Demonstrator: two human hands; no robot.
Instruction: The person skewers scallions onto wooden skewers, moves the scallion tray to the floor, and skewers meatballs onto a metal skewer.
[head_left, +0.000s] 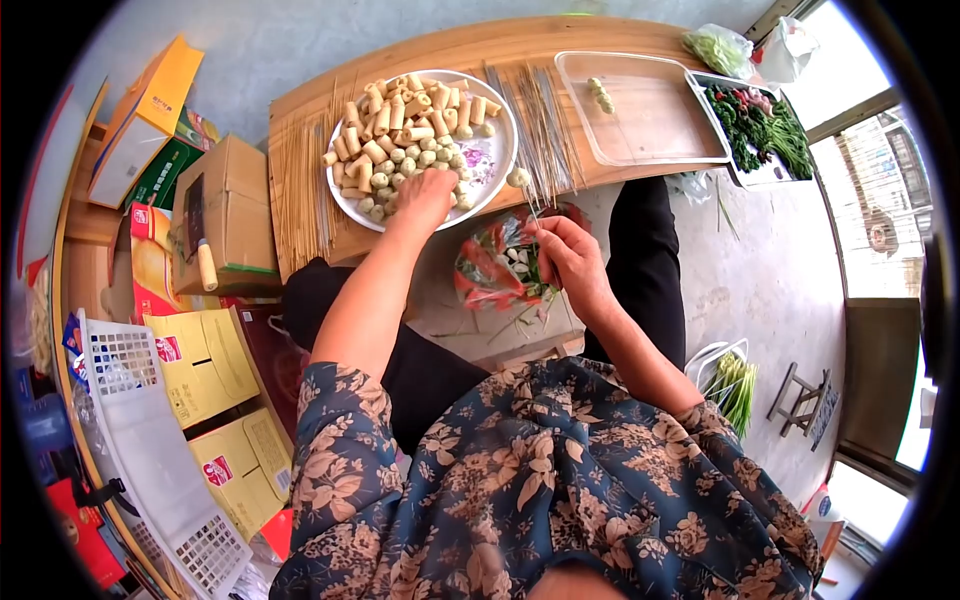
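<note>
On the wooden table stands a round white plate (pixel 495 170) heaped with beige tube-shaped pieces (pixel 400 110) and greenish balls (pixel 432 158). My left hand (pixel 427 200) reaches over the plate's near side among the balls, its fingertips hidden. A thin skewer (pixel 532 200) is pinched in my right hand (pixel 570 250), just off the table's front edge, with one pale ball (pixel 519 177) near its upper end. Loose skewers (pixel 300 190) lie left of the plate, and metal ones (pixel 540 120) lie to its right. A clear tray (pixel 650 110) holds a loaded skewer (pixel 601 95).
Leafy greens fill a white tray (pixel 760 130) at the table's right end. A red patterned bag (pixel 490 265) sits below the table edge between my legs. Cardboard boxes (pixel 240 200) and a white plastic basket (pixel 140 420) stand at the left. A small stool (pixel 800 400) is on the right floor.
</note>
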